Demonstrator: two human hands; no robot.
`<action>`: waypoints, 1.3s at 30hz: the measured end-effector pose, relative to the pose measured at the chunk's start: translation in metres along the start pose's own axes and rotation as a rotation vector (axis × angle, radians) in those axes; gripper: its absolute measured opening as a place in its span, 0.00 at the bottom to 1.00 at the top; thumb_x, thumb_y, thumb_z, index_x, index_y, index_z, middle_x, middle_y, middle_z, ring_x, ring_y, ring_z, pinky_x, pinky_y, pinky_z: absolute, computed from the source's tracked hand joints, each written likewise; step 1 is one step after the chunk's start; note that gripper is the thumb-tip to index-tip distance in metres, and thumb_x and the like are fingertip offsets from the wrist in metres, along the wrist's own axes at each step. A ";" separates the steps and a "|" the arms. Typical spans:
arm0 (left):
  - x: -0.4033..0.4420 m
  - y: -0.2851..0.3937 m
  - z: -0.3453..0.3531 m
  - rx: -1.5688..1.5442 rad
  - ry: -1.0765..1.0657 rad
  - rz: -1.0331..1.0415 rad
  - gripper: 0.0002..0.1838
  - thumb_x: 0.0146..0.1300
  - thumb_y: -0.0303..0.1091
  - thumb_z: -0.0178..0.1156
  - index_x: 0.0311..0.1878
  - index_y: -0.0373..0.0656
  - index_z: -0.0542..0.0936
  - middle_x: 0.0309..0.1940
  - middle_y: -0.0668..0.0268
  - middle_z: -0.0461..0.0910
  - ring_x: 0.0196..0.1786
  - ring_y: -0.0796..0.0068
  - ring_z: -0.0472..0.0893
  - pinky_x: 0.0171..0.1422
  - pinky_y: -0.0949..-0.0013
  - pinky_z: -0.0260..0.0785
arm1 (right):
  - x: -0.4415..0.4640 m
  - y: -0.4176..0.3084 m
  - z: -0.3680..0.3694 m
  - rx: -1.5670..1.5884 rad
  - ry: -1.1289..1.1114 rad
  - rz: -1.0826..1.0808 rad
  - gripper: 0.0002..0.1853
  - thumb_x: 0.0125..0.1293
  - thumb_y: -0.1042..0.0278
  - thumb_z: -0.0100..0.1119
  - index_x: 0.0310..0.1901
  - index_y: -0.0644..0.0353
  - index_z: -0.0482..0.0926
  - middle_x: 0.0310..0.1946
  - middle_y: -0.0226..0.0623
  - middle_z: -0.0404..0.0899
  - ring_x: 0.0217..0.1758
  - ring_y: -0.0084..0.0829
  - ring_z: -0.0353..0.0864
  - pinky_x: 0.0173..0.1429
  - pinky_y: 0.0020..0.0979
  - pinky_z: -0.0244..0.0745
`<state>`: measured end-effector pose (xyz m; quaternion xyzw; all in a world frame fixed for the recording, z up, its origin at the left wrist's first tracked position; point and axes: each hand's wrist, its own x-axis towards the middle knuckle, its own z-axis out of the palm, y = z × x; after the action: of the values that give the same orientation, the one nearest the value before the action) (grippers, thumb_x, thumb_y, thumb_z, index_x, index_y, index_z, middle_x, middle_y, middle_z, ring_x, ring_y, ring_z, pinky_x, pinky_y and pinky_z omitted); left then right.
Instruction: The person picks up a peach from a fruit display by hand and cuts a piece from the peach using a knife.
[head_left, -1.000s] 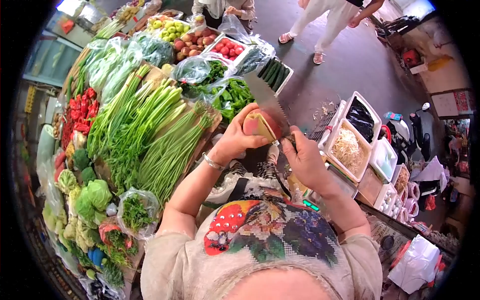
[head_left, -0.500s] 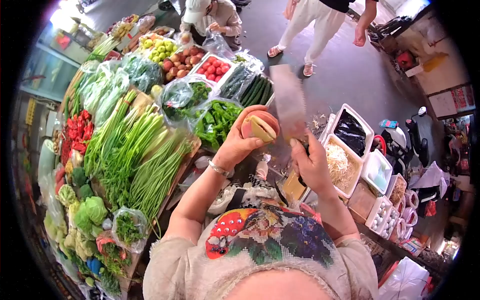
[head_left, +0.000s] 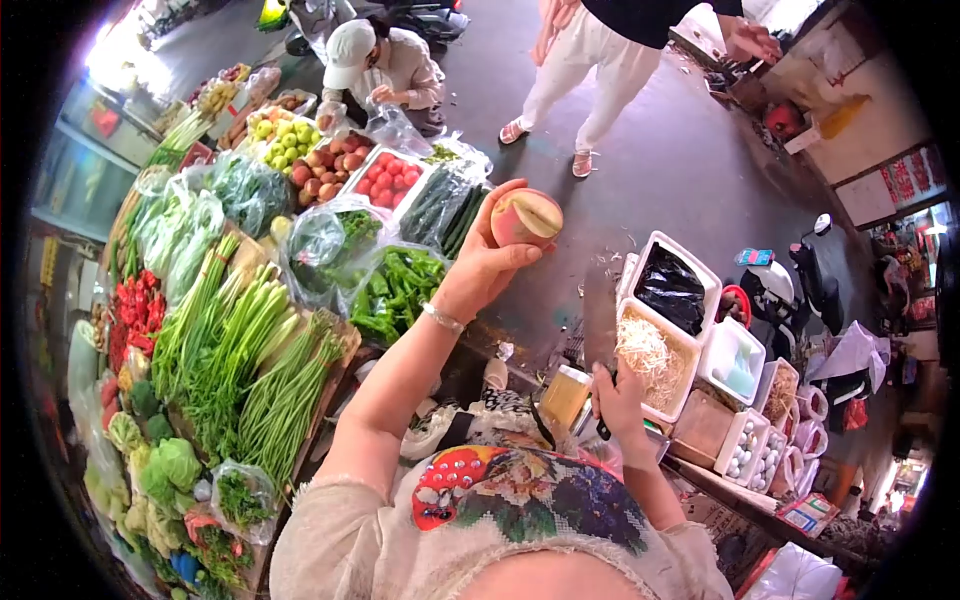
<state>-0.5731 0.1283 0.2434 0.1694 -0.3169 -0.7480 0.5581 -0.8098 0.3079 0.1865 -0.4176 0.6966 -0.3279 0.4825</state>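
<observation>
My left hand is closed around a peach and holds it out in front of me. A wedge has been cut from the peach, and pale flesh shows on the side facing up. Lower down and to the right, my right hand grips the dark handle of a broad-bladed knife. Its blade points away from me and looks narrow from this angle, beside the tray of bean sprouts. Peach and knife are well apart.
Vegetables such as green peppers and celery fill the stall on the left. Eggs and white boxes stand at the right. Ahead, a person in a white cap crouches by the fruit; another in white trousers stands.
My left hand has moved forward with the peach. My right hand has drawn the knife down and away from it, turning the blade. The standing person's hand has risen.
</observation>
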 end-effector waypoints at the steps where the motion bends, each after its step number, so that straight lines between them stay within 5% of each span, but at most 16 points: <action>1: 0.007 -0.002 0.002 -0.004 0.002 -0.010 0.46 0.50 0.24 0.72 0.73 0.45 0.61 0.60 0.61 0.72 0.61 0.63 0.76 0.63 0.56 0.74 | 0.003 0.007 -0.001 0.002 0.009 -0.001 0.13 0.71 0.67 0.55 0.51 0.67 0.75 0.22 0.28 0.71 0.24 0.19 0.67 0.28 0.27 0.65; 3: 0.021 -0.008 0.004 -0.027 -0.011 -0.021 0.45 0.50 0.19 0.69 0.73 0.47 0.61 0.61 0.62 0.71 0.61 0.62 0.76 0.64 0.55 0.75 | 0.006 0.014 -0.003 0.023 -0.065 -0.054 0.12 0.76 0.66 0.51 0.52 0.66 0.69 0.18 0.26 0.67 0.14 0.16 0.64 0.18 0.22 0.61; 8: 0.043 -0.017 0.005 -0.025 -0.023 -0.036 0.44 0.53 0.18 0.68 0.73 0.47 0.61 0.61 0.61 0.71 0.61 0.62 0.76 0.61 0.56 0.77 | 0.011 0.014 -0.008 0.027 -0.054 -0.021 0.10 0.75 0.67 0.52 0.49 0.64 0.70 0.18 0.25 0.67 0.15 0.16 0.64 0.18 0.23 0.62; 10: 0.051 -0.020 0.005 -0.007 -0.023 -0.045 0.42 0.54 0.17 0.66 0.73 0.47 0.61 0.60 0.61 0.72 0.61 0.63 0.77 0.57 0.59 0.79 | 0.013 0.015 -0.009 -0.061 -0.019 -0.003 0.14 0.69 0.67 0.55 0.51 0.69 0.75 0.27 0.33 0.77 0.29 0.19 0.71 0.31 0.29 0.68; 15: 0.064 -0.017 0.014 -0.024 -0.026 -0.042 0.41 0.56 0.16 0.67 0.72 0.46 0.62 0.58 0.64 0.73 0.58 0.69 0.77 0.55 0.62 0.78 | 0.013 -0.008 -0.007 0.018 -0.084 0.101 0.14 0.69 0.68 0.54 0.52 0.66 0.75 0.22 0.33 0.75 0.19 0.22 0.71 0.24 0.30 0.68; 17: 0.068 -0.014 0.015 -0.023 0.002 -0.051 0.40 0.56 0.16 0.66 0.72 0.47 0.62 0.59 0.64 0.73 0.58 0.69 0.77 0.55 0.62 0.78 | 0.015 -0.006 -0.004 0.052 -0.102 0.091 0.06 0.72 0.69 0.55 0.44 0.61 0.72 0.18 0.24 0.67 0.16 0.18 0.66 0.20 0.25 0.62; 24: 0.084 -0.008 0.021 0.003 -0.018 -0.025 0.37 0.57 0.17 0.64 0.70 0.45 0.64 0.60 0.62 0.72 0.60 0.65 0.77 0.56 0.60 0.79 | 0.018 -0.003 0.000 0.037 -0.117 0.106 0.11 0.70 0.67 0.57 0.46 0.66 0.74 0.21 0.32 0.74 0.19 0.20 0.70 0.23 0.29 0.65; 30: 0.085 -0.010 0.017 0.017 -0.040 0.005 0.37 0.58 0.19 0.65 0.71 0.46 0.63 0.60 0.61 0.72 0.60 0.65 0.77 0.55 0.59 0.79 | 0.024 0.018 0.003 -0.057 -0.104 0.055 0.13 0.68 0.67 0.58 0.47 0.68 0.74 0.29 0.43 0.78 0.34 0.30 0.77 0.41 0.34 0.73; 39: 0.084 -0.016 0.015 0.008 -0.009 0.000 0.37 0.59 0.18 0.64 0.71 0.44 0.62 0.60 0.59 0.72 0.59 0.64 0.77 0.56 0.59 0.80 | 0.024 0.020 0.004 -0.129 -0.108 0.119 0.19 0.68 0.66 0.59 0.55 0.69 0.74 0.38 0.50 0.82 0.40 0.36 0.79 0.48 0.36 0.73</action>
<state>-0.6206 0.0563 0.2523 0.1681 -0.3224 -0.7475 0.5560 -0.8156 0.2948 0.1589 -0.4226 0.7128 -0.2303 0.5102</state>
